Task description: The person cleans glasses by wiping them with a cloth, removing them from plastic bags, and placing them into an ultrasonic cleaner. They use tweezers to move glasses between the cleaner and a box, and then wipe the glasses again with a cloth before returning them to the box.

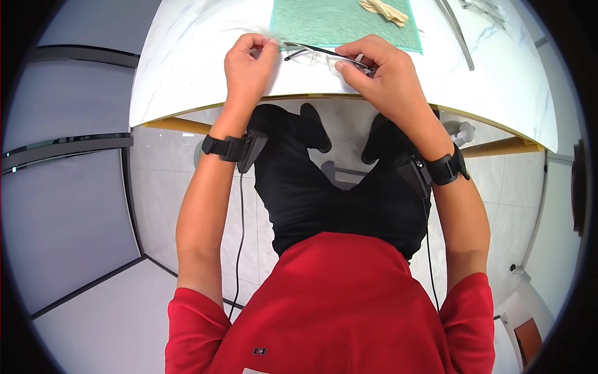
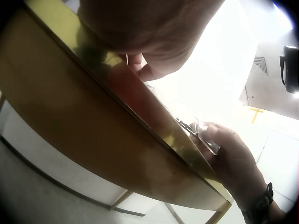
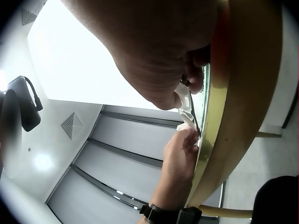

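A pair of glasses (image 1: 321, 55) with dark, thin arms and clear lenses is held just over the near part of the table. My right hand (image 1: 389, 71) grips it at its right end, thumb in front and fingers curled behind. At its left end, my left hand (image 1: 249, 68) pinches a wispy, see-through plastic film (image 1: 252, 31) between thumb and fingertips. The right wrist view shows whitish clear material (image 3: 185, 105) between the two hands, beside a dark arm of the glasses. In the left wrist view, the left fingertips are partly hidden behind the palm.
A green cloth mat (image 1: 324, 25) lies just beyond the hands, with a crumpled beige cloth (image 1: 384, 11) on it. To its right are a long grey strip (image 1: 458, 34) and clear plastic packaging (image 1: 486, 11). The white table's gold-edged rim (image 1: 311, 96) curves below the wrists.
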Available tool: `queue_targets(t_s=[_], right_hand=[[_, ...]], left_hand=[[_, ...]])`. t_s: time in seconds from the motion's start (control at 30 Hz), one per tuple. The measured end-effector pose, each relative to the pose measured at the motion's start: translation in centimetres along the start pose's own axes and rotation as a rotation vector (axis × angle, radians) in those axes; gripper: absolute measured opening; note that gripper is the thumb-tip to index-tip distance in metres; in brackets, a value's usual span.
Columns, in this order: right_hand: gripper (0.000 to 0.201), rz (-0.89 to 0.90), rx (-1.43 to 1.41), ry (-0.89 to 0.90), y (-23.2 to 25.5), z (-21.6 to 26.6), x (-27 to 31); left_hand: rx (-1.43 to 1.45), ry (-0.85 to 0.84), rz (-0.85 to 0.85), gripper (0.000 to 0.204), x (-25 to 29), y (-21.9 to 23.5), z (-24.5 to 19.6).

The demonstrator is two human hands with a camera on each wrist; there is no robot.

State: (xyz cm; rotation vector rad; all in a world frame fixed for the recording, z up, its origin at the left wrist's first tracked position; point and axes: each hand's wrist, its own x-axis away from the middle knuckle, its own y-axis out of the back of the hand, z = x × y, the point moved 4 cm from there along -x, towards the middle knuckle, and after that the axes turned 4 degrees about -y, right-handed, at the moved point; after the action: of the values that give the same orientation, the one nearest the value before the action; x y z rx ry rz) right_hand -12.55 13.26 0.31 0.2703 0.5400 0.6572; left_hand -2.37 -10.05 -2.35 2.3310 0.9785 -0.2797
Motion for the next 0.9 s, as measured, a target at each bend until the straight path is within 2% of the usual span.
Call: queue_targets(t_s=[0.9], right_hand=[[0.022, 0.018, 0.06, -0.026, -0.3, -0.22, -0.2]], left_hand=[[-0.028, 0.002, 0.014, 0.019, 0.28, 0.03, -0.29]])
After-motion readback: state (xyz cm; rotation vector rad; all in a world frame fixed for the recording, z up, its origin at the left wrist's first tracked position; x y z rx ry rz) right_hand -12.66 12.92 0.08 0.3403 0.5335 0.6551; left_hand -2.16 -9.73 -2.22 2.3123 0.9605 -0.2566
